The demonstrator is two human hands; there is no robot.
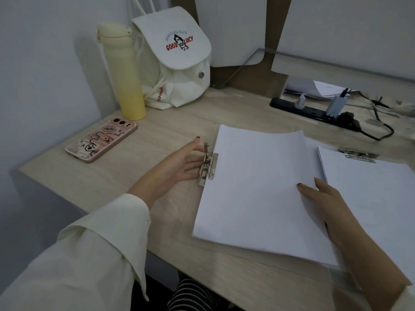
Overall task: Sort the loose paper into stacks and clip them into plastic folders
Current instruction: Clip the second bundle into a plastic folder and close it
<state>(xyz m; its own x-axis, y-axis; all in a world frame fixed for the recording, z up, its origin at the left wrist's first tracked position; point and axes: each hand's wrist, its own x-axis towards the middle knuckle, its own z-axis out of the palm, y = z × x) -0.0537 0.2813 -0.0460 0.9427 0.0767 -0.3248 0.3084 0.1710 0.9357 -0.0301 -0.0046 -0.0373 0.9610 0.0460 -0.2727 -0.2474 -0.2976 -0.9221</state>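
Left hand (179, 162) open, fingertips touching the clip (207, 163), thumb on its raised lever; not gripping. Clip's long axis runs along the stack's left edge, directly right of those fingers. Right hand (323, 203) flat, pinning the stack (258, 187) near its right edge. Paper blank, white, squared; clear folder under it, probably. 2nd clipped stack (370, 189) just right.

Left hand (186, 160) touching metal clip (208, 163) at paper stack's (258, 187) left edge; right hand (325, 198) flat on stack's right side, mid-tabletop (157, 135).
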